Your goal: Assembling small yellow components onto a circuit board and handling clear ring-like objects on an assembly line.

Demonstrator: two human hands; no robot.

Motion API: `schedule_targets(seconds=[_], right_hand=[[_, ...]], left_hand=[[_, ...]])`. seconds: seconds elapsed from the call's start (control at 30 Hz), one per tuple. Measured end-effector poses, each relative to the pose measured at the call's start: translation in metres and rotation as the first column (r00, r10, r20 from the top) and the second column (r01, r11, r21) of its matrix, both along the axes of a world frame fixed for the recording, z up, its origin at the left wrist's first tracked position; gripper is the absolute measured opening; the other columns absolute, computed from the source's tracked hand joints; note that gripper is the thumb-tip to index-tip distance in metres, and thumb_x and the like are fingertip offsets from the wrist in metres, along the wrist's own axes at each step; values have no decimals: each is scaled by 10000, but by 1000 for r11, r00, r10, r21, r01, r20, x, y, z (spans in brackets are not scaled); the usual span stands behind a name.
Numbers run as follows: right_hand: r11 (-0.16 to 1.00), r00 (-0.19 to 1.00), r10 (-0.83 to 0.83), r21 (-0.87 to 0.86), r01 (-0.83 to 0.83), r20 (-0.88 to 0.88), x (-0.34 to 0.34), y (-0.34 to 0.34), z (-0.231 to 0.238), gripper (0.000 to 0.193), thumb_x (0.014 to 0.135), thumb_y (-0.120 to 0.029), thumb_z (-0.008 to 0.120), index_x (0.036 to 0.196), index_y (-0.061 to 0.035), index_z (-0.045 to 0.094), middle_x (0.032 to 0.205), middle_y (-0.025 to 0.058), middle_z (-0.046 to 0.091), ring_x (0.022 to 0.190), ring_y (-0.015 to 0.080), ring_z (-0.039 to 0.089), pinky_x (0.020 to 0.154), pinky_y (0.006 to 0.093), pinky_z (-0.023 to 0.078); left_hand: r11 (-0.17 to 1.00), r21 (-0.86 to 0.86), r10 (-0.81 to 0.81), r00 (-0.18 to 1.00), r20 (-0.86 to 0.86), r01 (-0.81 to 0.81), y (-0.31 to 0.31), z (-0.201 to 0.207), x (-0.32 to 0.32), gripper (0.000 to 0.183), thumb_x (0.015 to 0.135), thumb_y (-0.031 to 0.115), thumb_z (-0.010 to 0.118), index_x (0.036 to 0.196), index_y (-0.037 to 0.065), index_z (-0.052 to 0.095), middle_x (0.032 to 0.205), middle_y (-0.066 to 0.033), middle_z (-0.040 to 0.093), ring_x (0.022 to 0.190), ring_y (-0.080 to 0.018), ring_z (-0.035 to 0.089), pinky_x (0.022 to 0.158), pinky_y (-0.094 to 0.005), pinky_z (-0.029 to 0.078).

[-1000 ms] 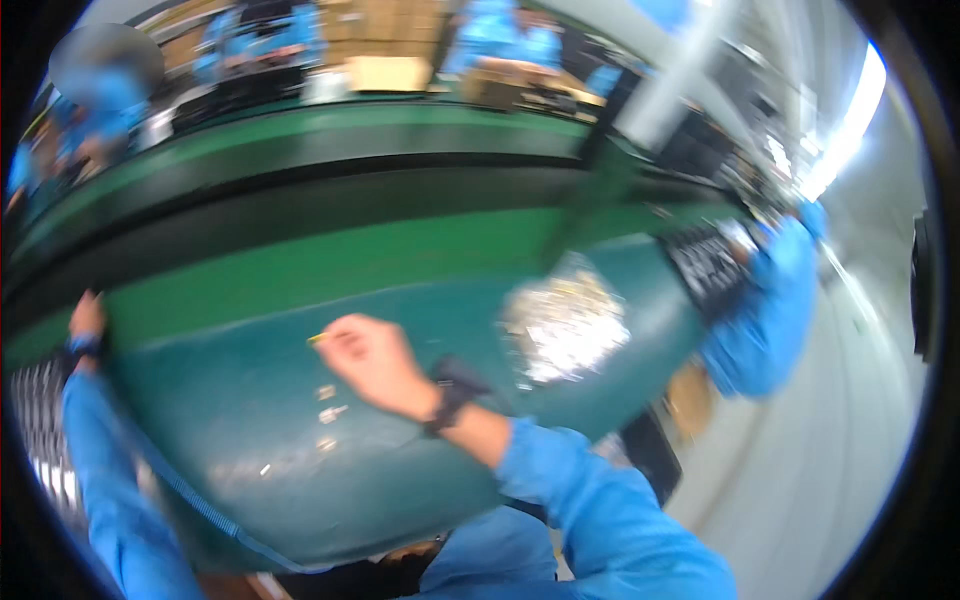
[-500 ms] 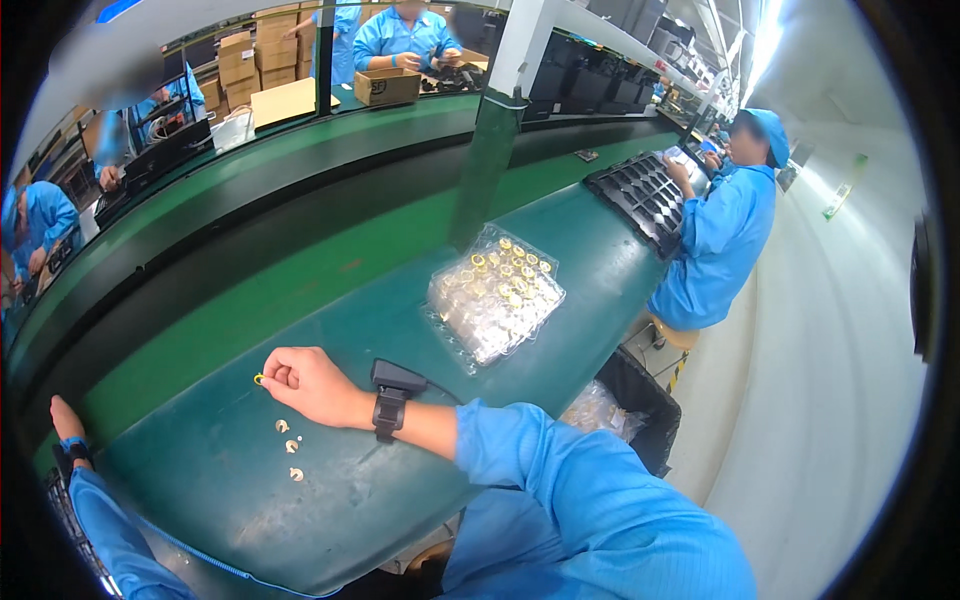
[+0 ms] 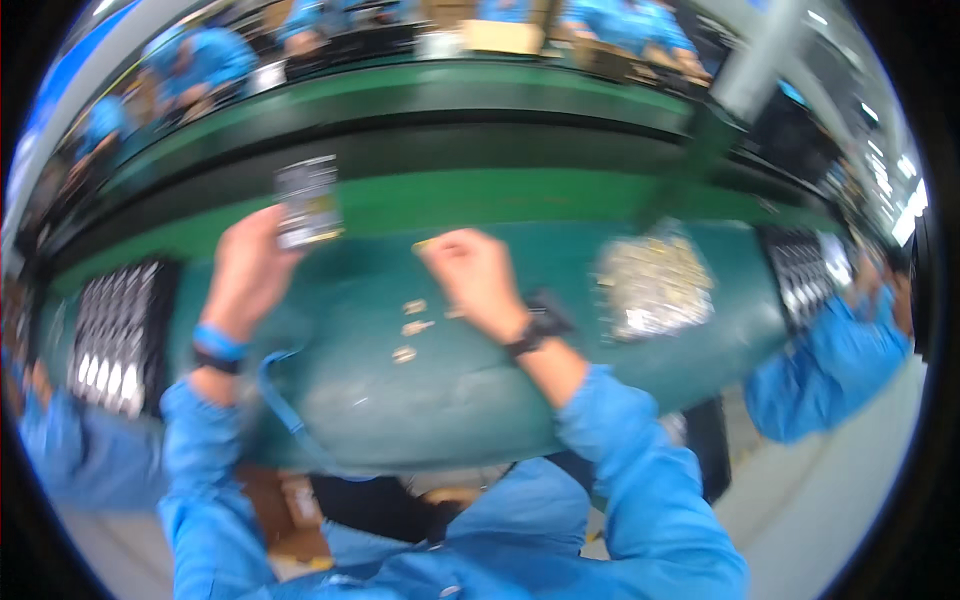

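Observation:
My left hand [image 3: 252, 268] is raised over the far part of the green bench. It grips a dark flat board [image 3: 308, 200] with silvery and yellowish patches; blur hides its detail. To the right, my right hand [image 3: 475, 280] has its fingers pinched on a small yellow-rimmed round part [image 3: 424, 244], only partly showing. Several small pale round pieces [image 3: 404, 355] lie on the bench between my hands. Further right sits a clear plastic tray [image 3: 650, 322] with many yellow-rimmed round parts.
A blue cord [image 3: 285, 405] runs over the green bench [image 3: 470, 410]. Black compartment trays stand at the left [image 3: 120, 335] and right [image 3: 795, 270], each near a co-worker in blue. A green post [image 3: 672, 180] rises behind the plastic tray. More people work across the belt.
The view has swung left and turned toward the bench. My left hand, earlier at the left edge with its fingers mostly hidden, now shows with the board in it. The right hand still pinches its small part.

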State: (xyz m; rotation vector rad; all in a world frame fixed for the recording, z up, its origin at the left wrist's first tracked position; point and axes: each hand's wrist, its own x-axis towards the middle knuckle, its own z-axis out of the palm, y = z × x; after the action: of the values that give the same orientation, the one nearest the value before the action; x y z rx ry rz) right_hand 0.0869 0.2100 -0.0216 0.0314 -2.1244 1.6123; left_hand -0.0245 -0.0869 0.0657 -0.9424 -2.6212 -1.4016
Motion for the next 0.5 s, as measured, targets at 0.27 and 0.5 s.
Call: schedule_targets(seconds=[0.27, 0.5], right_hand=[[915, 988, 63, -403, -2, 138, -3, -6, 14, 129, 1062, -145, 731, 1093, -21, 714, 813, -15, 636, 575, 33, 503, 504, 214, 389], [882, 997, 73, -469, -46, 39, 12, -11, 34, 136, 1062, -129, 726, 1109, -3, 706, 886, 12, 671, 594, 36, 511, 515, 215, 386]], left_hand=[[594, 782, -403, 771, 493, -189, 70, -31, 75, 291, 1082, 42, 502, 1330, -80, 594, 1243, -174, 734, 1112, -227, 746, 993, -433, 622], [630, 754, -357, 794, 492, -185, 62, -60, 72, 304, 1062, -7, 551, 1360, -70, 557, 1204, -147, 753, 1118, -187, 735, 956, -385, 626]])
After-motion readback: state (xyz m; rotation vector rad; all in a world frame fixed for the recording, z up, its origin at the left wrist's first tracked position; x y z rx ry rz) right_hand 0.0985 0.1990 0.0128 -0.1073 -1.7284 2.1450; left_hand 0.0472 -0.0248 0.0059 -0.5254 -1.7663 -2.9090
